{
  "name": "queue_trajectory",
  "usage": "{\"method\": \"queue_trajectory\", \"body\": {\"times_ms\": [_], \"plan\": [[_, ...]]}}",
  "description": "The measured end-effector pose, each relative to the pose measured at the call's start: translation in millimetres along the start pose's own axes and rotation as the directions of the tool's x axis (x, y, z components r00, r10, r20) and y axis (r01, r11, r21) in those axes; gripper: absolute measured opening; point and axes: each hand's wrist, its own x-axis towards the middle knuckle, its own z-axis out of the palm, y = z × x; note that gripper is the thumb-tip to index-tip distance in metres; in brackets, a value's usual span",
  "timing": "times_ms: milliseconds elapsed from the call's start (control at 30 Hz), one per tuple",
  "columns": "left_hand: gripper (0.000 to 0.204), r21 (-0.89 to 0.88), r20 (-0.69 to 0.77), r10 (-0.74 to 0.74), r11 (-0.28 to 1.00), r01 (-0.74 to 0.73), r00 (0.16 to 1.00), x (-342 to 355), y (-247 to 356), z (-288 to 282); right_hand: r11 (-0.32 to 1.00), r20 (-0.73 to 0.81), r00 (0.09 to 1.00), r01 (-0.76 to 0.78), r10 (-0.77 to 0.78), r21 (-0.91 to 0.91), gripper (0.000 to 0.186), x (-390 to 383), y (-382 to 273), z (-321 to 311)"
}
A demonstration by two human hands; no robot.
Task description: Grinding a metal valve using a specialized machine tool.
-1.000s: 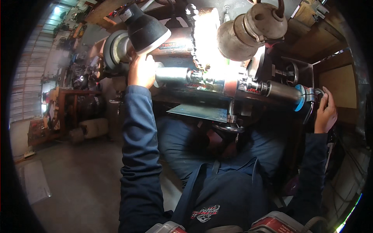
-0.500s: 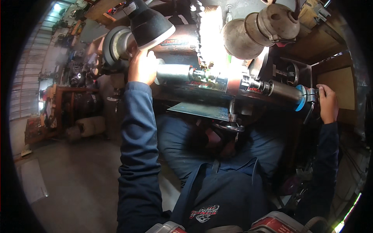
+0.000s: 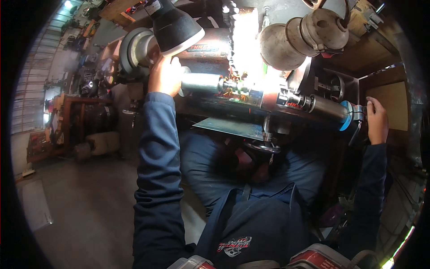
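A long shaft-like assembly runs across the bench machine, with a steel cylinder [image 3: 201, 84] on its left and another steel cylinder [image 3: 328, 110] on its right. Its middle is washed out by bright light. My left hand [image 3: 165, 77] is closed at the left end, beside a round grey wheel-like part [image 3: 135, 48]; a black lamp shade [image 3: 179, 31] hides its fingertips and what they hold. Past a blue ring [image 3: 346, 115] and a metal clamp [image 3: 358, 113], my right hand [image 3: 377, 120] has its fingers curled at the right end; what they grip is not clear.
A dusty, tan lamp-like housing [image 3: 304, 38] hangs over the right half. Below the shaft, a flat metal plate [image 3: 230, 128] sticks out toward me, next to a handwheel [image 3: 263, 147] above my lap. A hanging chain [image 3: 231, 36] stands behind. Cluttered shelving lines the left.
Both hands keep their places at the two ends. The view has shifted very slightly, and a small orange speck shows below the bright middle.
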Motion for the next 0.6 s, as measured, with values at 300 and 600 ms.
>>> {"method": "queue_trajectory", "body": {"times_ms": [300,600], "plan": [[0.051,0.075,0.041,-0.022,0.997,0.019,0.999,3,-7,4,0.996,-0.526,0.846,0.085,-0.087,-0.028,0.025,-53,-4,25],[0.030,0.198,0.040,0.127,0.971,-0.132,0.991,7,-25,9,0.973,-0.831,0.509,0.166,-0.223,-0.159,0.032,-69,4,69]]}}
